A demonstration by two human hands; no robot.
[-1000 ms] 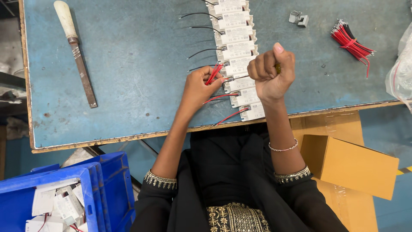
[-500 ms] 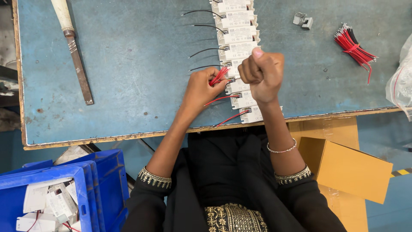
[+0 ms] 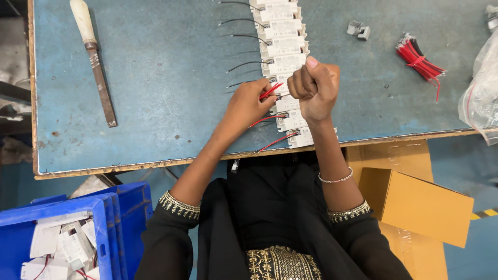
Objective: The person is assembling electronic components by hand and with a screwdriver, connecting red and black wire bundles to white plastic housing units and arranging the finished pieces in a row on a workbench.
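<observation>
Over white module row (image 3: 284, 52) | left hand (image 3: 248, 103) pinches red wire (image 3: 271, 91) | right hand (image 3: 314, 87) fisted, thumb up

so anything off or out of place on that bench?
Nothing stands out. The white modules lie in a fairly even column on the blue table. The left hand pinches a red wire at one module; the right hand is fisted above the column. The file and red wire bundle lie apart, undisturbed.

Bright, even overhead light; soft shadows; no glare; sharp focus; slight bending at edges.
</observation>
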